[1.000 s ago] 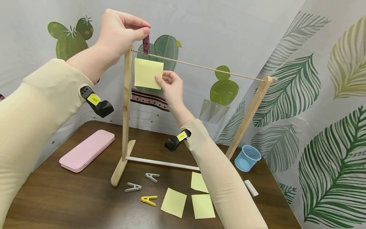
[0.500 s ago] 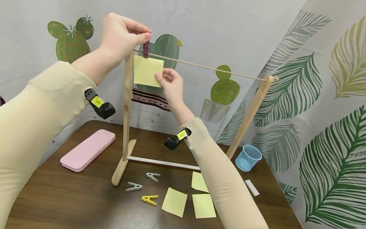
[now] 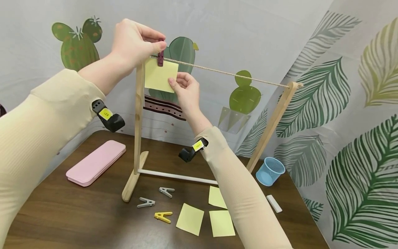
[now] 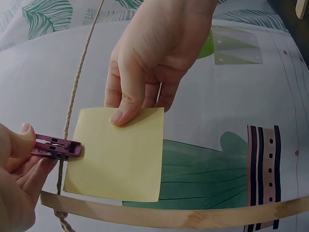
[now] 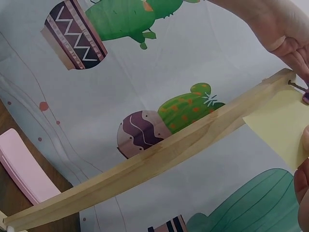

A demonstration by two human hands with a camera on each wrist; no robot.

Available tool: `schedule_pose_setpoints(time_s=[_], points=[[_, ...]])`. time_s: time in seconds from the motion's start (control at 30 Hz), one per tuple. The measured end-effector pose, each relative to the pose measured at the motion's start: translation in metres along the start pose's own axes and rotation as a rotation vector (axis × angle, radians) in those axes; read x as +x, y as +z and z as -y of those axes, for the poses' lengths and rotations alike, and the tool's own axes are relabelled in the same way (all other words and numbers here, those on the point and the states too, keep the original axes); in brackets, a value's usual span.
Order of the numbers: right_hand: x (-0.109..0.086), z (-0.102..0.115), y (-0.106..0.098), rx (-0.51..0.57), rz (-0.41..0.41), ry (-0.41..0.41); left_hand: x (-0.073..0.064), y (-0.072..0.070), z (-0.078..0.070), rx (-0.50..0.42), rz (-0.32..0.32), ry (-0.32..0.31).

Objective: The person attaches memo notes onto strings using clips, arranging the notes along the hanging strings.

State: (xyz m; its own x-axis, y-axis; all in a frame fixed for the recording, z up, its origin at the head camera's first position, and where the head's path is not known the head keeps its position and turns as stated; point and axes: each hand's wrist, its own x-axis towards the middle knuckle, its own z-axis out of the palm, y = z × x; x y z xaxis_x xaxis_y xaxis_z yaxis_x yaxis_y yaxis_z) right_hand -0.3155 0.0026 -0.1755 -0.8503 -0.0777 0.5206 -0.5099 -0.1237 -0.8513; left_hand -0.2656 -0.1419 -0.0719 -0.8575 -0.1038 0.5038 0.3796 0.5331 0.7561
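Observation:
In the head view my left hand (image 3: 132, 43) pinches a dark purple clothespin (image 3: 160, 59) from above, close to the rack's left post. The clothespin straddles the rope (image 3: 217, 71), and its lower end overlaps the top edge of a yellow paper square (image 3: 160, 76). My right hand (image 3: 188, 90) holds that square by its right edge between thumb and fingers. The left wrist view shows the clothespin (image 4: 58, 146) across the rope at the paper's edge, thumb and fingers on its handles. Only part of the paper (image 5: 280, 126) shows in the right wrist view.
A wooden rack (image 3: 138, 121) carries the rope. On the table lie two grey clothespins (image 3: 146, 202), a yellow clothespin (image 3: 163, 217) and three yellow squares (image 3: 190, 219). A pink case (image 3: 96, 162) is at left; a blue mesh cup (image 3: 269, 172) and white block (image 3: 274, 203) stand right.
My left hand has come down with the clothespin, from above the rope to over it and the paper's top edge. My right hand has raised the paper slightly toward the rope.

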Motion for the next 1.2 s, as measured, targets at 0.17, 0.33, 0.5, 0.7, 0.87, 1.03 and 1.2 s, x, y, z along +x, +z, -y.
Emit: schedule_pose_setpoints(time_s=[0.17, 0.33, 0.5, 0.7, 0.87, 1.03, 1.2], points=[[0.0, 0.0, 0.0, 0.003, 0.009, 0.0, -0.003, -0.001, -0.001, 0.026, 0.019, 0.012], [0.001, -0.001, -0.001, -0.011, 0.019, 0.005, -0.007, -0.002, 0.0, 0.048, 0.033, 0.037], [0.0, -0.002, -0.003, -0.03, 0.035, 0.01, -0.009, -0.002, 0.004, -0.02, 0.029, 0.048], [-0.003, -0.004, -0.006, -0.035, 0.079, 0.025, -0.012, -0.002, 0.006, -0.089, 0.018, 0.047], [-0.005, -0.007, -0.009, -0.017, 0.109, 0.023, -0.014, -0.001, 0.007, -0.109, 0.008, 0.058], [-0.01, -0.01, -0.014, -0.001, 0.116, 0.006, -0.017, 0.0, 0.011, -0.169, -0.103, 0.136], [-0.018, -0.018, -0.023, 0.023, 0.125, -0.036, -0.024, 0.002, 0.017, -0.237, -0.259, 0.259]])
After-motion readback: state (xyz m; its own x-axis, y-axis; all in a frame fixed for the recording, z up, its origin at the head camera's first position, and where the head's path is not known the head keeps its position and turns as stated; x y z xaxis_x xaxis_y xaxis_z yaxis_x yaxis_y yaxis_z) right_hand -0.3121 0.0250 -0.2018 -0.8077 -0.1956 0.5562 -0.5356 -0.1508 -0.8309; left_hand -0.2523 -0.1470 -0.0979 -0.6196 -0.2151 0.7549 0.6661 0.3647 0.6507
